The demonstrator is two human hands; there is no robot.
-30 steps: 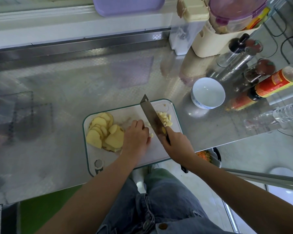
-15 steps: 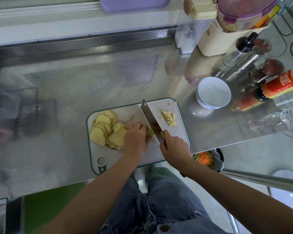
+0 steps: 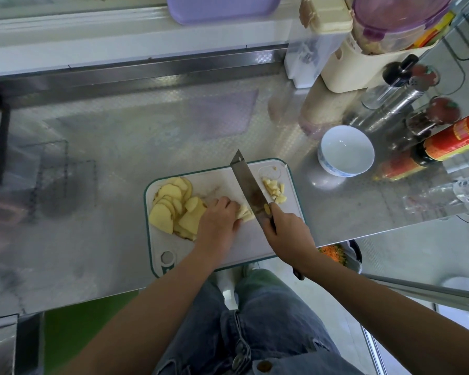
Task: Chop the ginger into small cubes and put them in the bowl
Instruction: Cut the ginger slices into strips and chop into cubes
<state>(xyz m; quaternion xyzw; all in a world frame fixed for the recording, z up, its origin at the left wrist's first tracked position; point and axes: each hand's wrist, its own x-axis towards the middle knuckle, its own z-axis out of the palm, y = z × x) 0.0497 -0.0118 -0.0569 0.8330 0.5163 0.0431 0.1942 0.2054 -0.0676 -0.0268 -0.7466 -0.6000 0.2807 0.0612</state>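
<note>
Work surface is a patterned steel counter under a windowsill, with a white, green-rimmed cutting board at its near edge. Seasoning bottles and storage tubs stand at 2 o'clock from the board. The bowl, white and holding nothing visible, stands on the counter at 2 o'clock, well apart from the hands. Step in hand, as judged: dicing, with transfer to the bowl not begun. A heap of uncut ginger slices occupies the board's 9 o'clock side. A small pile of finished cubes lies at the board's 2 o'clock corner. The left hand rests knuckles-up at board centre, its fingers bent and close together, clamped down on a bundle of ginger strips. The right hand is wrapped tight round the handle of the knife, blade tip pointing to 11 o'clock, its edge just beside the strip ends. One ginger scrap clings to the blade near the heel. Whether the edge touches the board cannot be told. Next move calls for short crosswise cuts through the strips, left fingertips tucked clear of the blade. The larger share of slices is uncut, so the task is judged well short of half done.
</note>
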